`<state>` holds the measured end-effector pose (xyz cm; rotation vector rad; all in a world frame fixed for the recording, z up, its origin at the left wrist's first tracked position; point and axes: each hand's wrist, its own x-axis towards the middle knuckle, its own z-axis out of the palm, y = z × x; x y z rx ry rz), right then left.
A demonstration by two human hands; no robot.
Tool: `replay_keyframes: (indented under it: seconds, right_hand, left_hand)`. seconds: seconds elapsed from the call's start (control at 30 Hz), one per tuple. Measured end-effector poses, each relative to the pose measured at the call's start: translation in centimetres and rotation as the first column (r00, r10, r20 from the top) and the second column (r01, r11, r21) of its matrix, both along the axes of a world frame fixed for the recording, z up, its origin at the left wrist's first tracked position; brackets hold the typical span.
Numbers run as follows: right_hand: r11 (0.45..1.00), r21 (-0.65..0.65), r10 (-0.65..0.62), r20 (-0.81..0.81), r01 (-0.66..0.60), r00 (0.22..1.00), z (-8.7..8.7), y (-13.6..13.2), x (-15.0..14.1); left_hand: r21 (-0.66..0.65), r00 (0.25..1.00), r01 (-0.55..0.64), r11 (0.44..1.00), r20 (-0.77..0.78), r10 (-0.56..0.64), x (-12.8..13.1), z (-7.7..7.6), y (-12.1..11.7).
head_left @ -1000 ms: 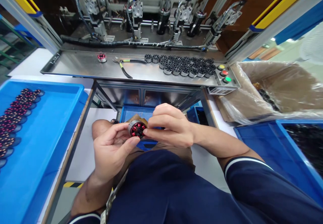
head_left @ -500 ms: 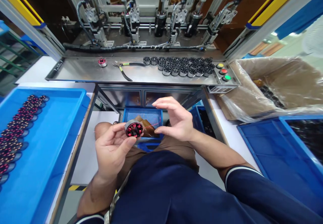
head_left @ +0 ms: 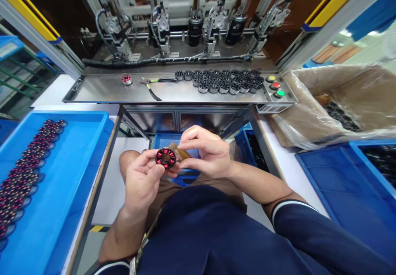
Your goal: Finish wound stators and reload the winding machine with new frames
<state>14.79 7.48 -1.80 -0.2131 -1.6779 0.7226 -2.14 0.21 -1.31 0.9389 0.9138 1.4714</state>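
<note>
My left hand is closed around a motor stator, a round metal ring with red wire coils inside. Its coil face is turned up toward me, pinched between thumb and fingers. Just to its right is my right hand, thumb and fingertips apart. I see nothing held between them, and thin wires there are too fine to make out. Below the hands lies a blue bin with brownish film pieces in it.
On the metal ledge are another red-wound stator, cutting pliers, several dark stators and push buttons. A blue tray holding rows of stators is left; a plastic-lined carton stands right. Machine fixtures rise behind.
My right hand has moved left and down, close to the stator. The stator has turned so its coil face shows more fully. The view has shifted slightly.
</note>
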Motion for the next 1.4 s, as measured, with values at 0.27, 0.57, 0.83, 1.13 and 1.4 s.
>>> replay_keyframes:
  seconds: [0.27, 0.57, 0.83, 1.13, 1.4]
  right_hand:
    - [0.999, 0.043, -0.001, 0.067, -0.002, 0.998, 0.7, -0.1, 0.2]
    - [0.983, 0.135, -0.133, 0.087, 0.121, 0.987, 0.9, -0.6, 0.2]
    - [0.97, -0.076, -0.226, 0.089, 0.232, 0.97, 1.7, -1.5, -0.3]
    - [0.998, 0.007, -0.07, 0.14, 0.07, 0.988, 2.8, -0.5, 0.7]
    - [0.963, 0.098, -0.265, 0.207, 0.25, 0.942, 3.8, -0.8, 1.5]
  left_hand:
    - [0.006, 0.999, 0.045, 0.999, 0.015, -0.045, 0.3, 0.0, 0.3]
    - [0.012, 0.992, 0.103, 0.995, 0.071, -0.104, 0.1, -0.2, 0.6]
    - [0.149, 0.979, 0.155, 0.977, 0.111, -0.172, 0.0, -0.3, 0.9]
    - [-0.08, 0.868, 0.464, 0.882, 0.24, -0.435, 0.3, -0.4, 2.6]
    - [-0.023, 0.937, 0.291, 0.956, 0.209, -0.28, 0.5, 0.1, 2.1]
